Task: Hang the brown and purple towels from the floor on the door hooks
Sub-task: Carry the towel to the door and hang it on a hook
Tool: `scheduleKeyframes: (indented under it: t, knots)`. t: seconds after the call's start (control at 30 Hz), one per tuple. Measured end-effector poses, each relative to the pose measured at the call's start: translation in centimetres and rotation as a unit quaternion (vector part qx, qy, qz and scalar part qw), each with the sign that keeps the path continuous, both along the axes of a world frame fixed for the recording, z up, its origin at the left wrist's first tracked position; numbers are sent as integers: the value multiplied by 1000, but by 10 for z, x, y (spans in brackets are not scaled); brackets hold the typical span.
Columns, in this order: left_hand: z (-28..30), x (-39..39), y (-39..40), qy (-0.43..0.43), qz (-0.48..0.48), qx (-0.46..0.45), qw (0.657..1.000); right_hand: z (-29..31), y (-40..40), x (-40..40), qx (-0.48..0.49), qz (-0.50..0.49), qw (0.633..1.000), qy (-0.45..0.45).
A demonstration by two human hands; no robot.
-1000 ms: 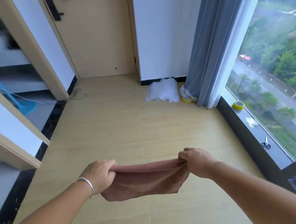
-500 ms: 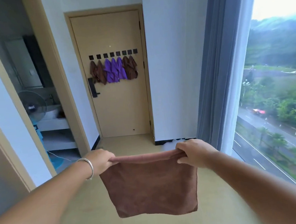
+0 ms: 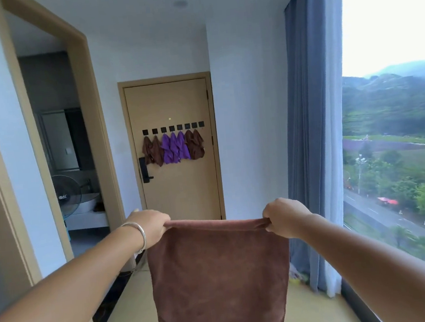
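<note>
A brown towel hangs flat in front of me, stretched by its top edge. My left hand, with a silver bracelet on the wrist, pinches the top left corner. My right hand pinches the top right corner. Far ahead is a beige door with a row of black hooks. Brown towels hang at the left, purple towels in the middle and more brown towels at the right of the row. The rightmost hook looks bare.
A black door handle sits below the towels. An open doorway on the left shows a fan and a basin. A blue curtain and a tall window run along the right. Beige floor lies between me and the door.
Both hands have lifted the brown towel from near the floor to chest height, and it now hangs open. My view has tilted up from the floor to the door and hooks.
</note>
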State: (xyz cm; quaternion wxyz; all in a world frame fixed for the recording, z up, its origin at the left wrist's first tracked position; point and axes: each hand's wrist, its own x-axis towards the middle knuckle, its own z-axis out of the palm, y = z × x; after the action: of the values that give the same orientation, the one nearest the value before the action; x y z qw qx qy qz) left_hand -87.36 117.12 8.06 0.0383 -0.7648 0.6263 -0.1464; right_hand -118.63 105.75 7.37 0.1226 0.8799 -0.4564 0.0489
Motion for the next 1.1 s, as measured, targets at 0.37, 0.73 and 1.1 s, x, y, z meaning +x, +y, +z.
scheduleKeyframes:
  t: [0.37, 0.73, 1.1]
  knots:
    - [0, 3, -30, -16, 5, 11, 1000, -7, -20, 11, -11, -47, 998, 48]
    - [-11, 91, -125, -4, -16, -2, 1000, -4, -123, 88, 34, -69, 996, 34]
    - [8, 215, -228, 27, -6, -45, 999, 26, -239, 207, -58, -13, 998, 6]
